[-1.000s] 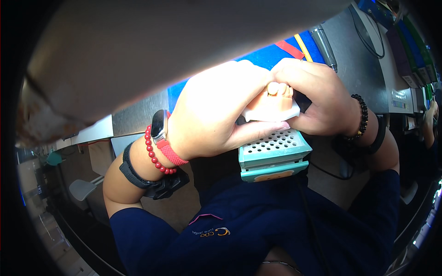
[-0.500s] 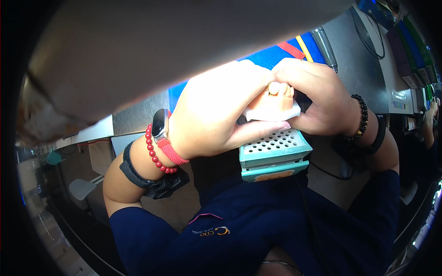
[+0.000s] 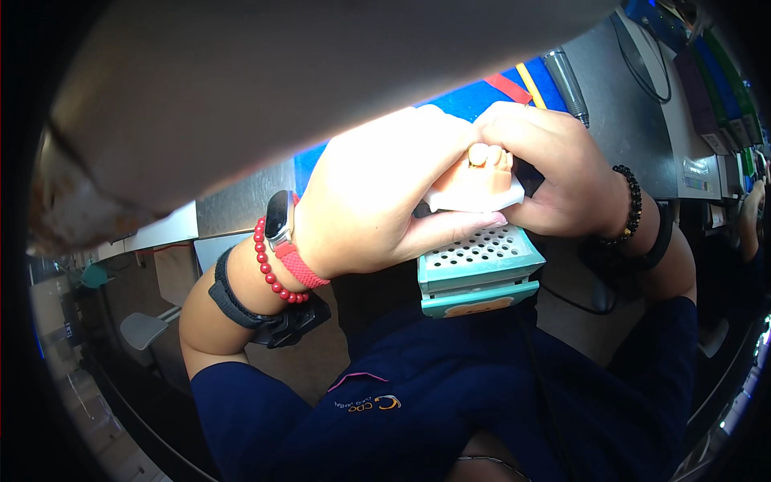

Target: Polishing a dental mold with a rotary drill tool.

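Between both hands is a dental model (image 3: 483,186), with an orange-pink gum part, cream teeth on top and a white base. My left hand (image 3: 377,189) is closed round it, the thumb stretched along the white base. Bright light washes out much of that hand's back. My right hand (image 3: 554,165) is closed at the model's right side, fingers bent and meeting the left fingers at the top. Whether it grips anything besides the model is hidden. Just below the hands stands a teal box (image 3: 482,273) with a white perforated top.
A large blurred pale shape (image 3: 305,88) covers the upper left. On the blue mat (image 3: 458,100) lie a red strip (image 3: 509,88) and a yellow stick (image 3: 531,85). Beside them is a dark cylindrical handpiece (image 3: 566,84). Folders (image 3: 723,88) stand at the far right.
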Motion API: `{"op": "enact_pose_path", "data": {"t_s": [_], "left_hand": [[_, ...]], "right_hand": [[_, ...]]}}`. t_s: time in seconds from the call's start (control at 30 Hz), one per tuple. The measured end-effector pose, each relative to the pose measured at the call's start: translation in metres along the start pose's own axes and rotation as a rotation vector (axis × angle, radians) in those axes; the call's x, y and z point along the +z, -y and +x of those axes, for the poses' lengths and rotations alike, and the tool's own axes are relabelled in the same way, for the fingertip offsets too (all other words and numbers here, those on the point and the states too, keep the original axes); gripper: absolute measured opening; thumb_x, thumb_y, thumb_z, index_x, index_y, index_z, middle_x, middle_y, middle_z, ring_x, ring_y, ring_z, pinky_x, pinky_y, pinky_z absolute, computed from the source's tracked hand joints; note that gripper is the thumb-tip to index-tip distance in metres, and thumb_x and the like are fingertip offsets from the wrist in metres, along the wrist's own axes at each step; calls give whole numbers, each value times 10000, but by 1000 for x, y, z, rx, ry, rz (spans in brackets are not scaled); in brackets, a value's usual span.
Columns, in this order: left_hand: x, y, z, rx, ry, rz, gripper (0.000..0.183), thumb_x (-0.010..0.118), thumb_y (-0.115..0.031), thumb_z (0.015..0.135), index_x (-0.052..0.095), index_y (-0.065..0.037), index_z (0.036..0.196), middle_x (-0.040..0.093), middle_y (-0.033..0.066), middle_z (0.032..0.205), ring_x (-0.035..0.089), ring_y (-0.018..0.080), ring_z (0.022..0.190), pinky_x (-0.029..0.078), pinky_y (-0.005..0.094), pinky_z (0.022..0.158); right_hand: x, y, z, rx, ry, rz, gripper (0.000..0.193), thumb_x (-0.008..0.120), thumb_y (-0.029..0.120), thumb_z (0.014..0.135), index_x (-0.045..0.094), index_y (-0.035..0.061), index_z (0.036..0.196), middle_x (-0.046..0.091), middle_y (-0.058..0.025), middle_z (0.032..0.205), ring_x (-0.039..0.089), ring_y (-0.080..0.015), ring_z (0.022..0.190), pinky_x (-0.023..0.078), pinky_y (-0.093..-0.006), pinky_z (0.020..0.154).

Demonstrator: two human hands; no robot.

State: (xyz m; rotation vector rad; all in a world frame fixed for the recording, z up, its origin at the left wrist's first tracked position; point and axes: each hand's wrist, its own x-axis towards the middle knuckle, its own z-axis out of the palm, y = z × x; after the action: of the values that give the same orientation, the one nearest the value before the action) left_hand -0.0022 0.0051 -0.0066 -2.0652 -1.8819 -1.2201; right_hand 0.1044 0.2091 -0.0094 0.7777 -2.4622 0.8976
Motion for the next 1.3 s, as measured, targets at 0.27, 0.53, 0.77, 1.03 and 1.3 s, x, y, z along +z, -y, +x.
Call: {"op": "enact_pose_path", "data": {"t_s": [0.27, 0.53, 0.77, 1.03, 1.3], "left_hand": [[0, 1, -1, 4, -1, 7, 603, 886, -273, 711, 600, 55, 1128, 648, 177, 933, 644, 312, 782, 522, 355, 699], [0, 1, -1, 14, -5, 26, 617, 888, -276, 708, 597, 57, 1137, 651, 183, 941, 649, 318, 791, 526, 360, 703], [0, 1, -1, 17, 2, 23, 618, 887, -273, 709, 595, 59, 1141, 652, 186, 946, 652, 323, 797, 528, 361, 710], [0, 0, 0, -12, 16, 5, 597, 884, -272, 714, 602, 54, 1128, 650, 174, 933, 645, 313, 785, 522, 355, 700], [1, 1, -1, -6, 5, 1, 598, 885, -277, 714, 603, 53, 1126, 650, 172, 930, 644, 310, 782, 521, 354, 699]], "right_hand": [[0, 0, 0, -1, -1, 0, 381, 815, 185, 752, 609, 0, 1015, 644, -135, 897, 655, -319, 824, 533, -369, 723], [0, 0, 0, 12, 6, 1, 389, 818, 185, 750, 609, 0, 1021, 647, -134, 909, 655, -316, 828, 533, -368, 728], [0, 0, -1, -7, -3, 2, 396, 820, 187, 749, 611, -1, 1028, 647, -132, 911, 655, -315, 828, 532, -368, 729], [-1, 0, 0, -8, 2, 0, 390, 817, 188, 751, 611, 0, 1025, 646, -134, 909, 655, -317, 825, 533, -370, 725], [0, 0, 0, -1, 1, -8, 384, 814, 186, 752, 612, 1, 1022, 644, -135, 892, 653, -316, 815, 530, -372, 714]]}}
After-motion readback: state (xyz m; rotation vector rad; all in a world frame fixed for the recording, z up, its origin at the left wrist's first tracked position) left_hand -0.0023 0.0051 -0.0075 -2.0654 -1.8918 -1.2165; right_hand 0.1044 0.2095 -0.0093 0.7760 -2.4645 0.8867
